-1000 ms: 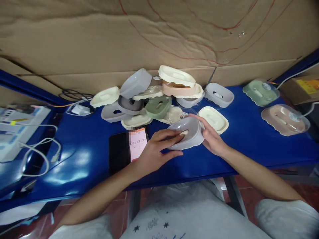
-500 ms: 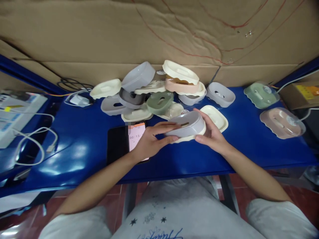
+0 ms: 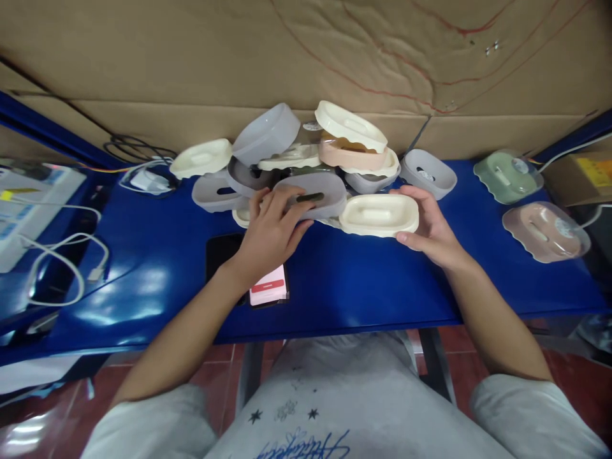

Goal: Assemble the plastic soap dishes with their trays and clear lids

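My left hand grips a grey oval soap dish shell with a slot in it. Its fingers lie across the top and the thumb is at the near edge. A cream soap dish tray with a raised middle is in my right hand, thumb at the near rim and fingers behind the right end. Shell and tray are side by side, in front of a pile of similar parts, including a peach one and an upper grey shell. The shell hides part of the pile.
Two phones lie by my left wrist, one with a lit screen. On the right stand a green soap dish and a pink one with clear covers. White cables and a power strip lie left.
The grey shell and the cream tray, together between both hands before, are now apart. My left hand has moved the shell left and back towards the pile; my right hand holds the tray.
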Demonstrator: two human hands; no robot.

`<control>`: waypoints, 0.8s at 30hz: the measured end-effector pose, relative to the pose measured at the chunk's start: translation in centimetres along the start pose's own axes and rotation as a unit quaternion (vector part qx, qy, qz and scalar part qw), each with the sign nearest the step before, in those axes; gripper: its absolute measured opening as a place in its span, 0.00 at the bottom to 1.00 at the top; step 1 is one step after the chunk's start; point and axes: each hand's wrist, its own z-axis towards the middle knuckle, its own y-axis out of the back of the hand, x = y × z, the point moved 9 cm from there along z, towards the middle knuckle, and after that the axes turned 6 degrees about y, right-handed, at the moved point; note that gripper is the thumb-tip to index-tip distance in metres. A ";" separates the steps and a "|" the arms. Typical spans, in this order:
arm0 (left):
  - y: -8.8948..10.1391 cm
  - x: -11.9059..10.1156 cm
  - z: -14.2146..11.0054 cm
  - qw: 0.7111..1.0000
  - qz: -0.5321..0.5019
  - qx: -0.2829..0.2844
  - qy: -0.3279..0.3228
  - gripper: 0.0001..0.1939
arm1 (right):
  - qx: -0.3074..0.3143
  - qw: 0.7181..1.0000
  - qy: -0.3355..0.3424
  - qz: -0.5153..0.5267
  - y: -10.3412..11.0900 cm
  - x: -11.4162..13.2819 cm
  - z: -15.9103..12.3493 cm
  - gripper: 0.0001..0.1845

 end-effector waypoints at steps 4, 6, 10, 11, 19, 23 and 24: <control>-0.1 1.0 0.0 0.999 0.038 0.009 0.037 0.16 | 0.062 0.992 0.038 -0.107 0.5 0.0 0.3 0.42; 0.4 1.3 0.0 0.998 0.042 -0.004 0.050 0.17 | 0.092 0.975 0.068 -0.192 0.6 0.3 0.3 0.39; 0.9 1.8 -0.2 0.996 0.045 -0.015 0.070 0.18 | 0.155 0.924 0.075 -0.341 0.7 -0.2 0.0 0.31; 0.7 1.9 -0.2 0.996 0.043 -0.011 0.071 0.18 | 0.166 0.915 0.071 -0.361 0.8 -0.4 -0.1 0.30; 0.6 0.9 -0.2 0.999 -0.022 -0.032 0.011 0.11 | 0.185 0.892 0.077 -0.405 0.2 -0.8 -0.6 0.35; 1.0 -1.2 -0.1 0.997 -0.049 -0.041 -0.048 0.10 | 0.169 0.897 0.081 -0.400 0.0 0.1 -0.5 0.33; 0.9 -1.9 0.0 0.996 -0.043 -0.038 -0.068 0.10 | 0.160 0.901 0.085 -0.393 0.5 0.6 -0.5 0.31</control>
